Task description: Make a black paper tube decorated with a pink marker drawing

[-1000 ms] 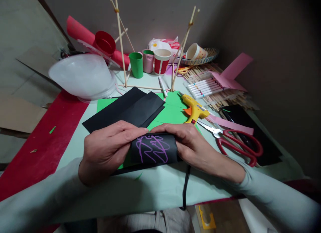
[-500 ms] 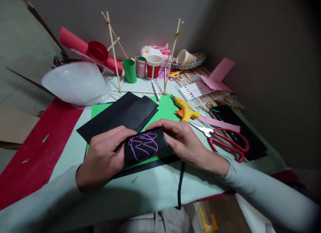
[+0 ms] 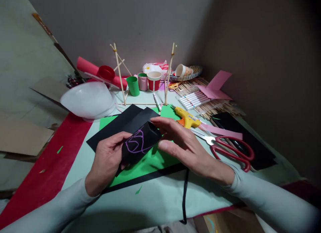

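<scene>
A piece of black paper point(image 3: 147, 139), bent into a curve and marked with a purple scribbled outline, is held over the table. My left hand point(image 3: 106, 159) grips its left end between thumb and fingers. At its right end my right hand point(image 3: 185, 147) has its thumb and fingers spread apart, with the fingertips by the paper's upper edge. Beneath lies green paper point(image 3: 160, 164) on a black border. Flat black sheets point(image 3: 112, 127) rest behind my left hand. A yellow glue gun point(image 3: 187, 117) and red-handled scissors point(image 3: 233, 147) lie right of my right hand.
Two stick frames point(image 3: 119, 76) joined by a low stick stand behind the sheets. Further back are a green cup point(image 3: 132, 86), a red-and-white cup point(image 3: 154, 81) and white markers point(image 3: 193, 98). Translucent plastic point(image 3: 87, 99) sits at left. A black cord point(image 3: 185, 196) hangs over the front edge.
The black paper has tilted, its right end turning up and its curve showing more. My right hand has loosened and spread its fingers. The view has shifted, so the table sits lower.
</scene>
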The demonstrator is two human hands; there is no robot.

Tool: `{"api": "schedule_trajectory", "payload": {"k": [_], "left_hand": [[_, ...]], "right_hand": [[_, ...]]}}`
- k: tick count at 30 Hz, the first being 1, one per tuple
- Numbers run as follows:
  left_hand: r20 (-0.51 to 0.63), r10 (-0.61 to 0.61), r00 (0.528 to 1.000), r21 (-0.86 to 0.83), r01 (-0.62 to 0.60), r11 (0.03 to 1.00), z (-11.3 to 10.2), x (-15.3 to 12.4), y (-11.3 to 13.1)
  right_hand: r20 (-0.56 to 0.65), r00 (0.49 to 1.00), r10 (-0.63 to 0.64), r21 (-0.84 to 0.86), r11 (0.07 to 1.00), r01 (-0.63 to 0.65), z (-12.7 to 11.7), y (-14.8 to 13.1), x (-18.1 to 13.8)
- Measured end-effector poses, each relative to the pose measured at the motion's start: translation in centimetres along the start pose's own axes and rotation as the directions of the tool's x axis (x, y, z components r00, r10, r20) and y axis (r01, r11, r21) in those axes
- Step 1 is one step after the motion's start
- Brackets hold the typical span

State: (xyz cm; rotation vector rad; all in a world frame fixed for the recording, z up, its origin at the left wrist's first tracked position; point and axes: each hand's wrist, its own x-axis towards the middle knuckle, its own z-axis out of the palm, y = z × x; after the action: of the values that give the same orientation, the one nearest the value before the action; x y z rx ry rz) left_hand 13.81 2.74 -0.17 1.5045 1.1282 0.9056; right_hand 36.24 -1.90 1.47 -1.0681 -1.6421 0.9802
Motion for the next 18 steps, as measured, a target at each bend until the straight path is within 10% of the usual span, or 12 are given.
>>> {"api": "schedule_trajectory", "payload": {"k": [18], "left_hand": [[-0.004, 0.377, 0.926, 0.125, -0.374, 0.919, -0.23, 0.16, -0.04]], "right_hand": [[-0.106, 0.988, -0.111, -0.091, 0.991, 0.101, 0.21, 0.04, 0.14]]}}
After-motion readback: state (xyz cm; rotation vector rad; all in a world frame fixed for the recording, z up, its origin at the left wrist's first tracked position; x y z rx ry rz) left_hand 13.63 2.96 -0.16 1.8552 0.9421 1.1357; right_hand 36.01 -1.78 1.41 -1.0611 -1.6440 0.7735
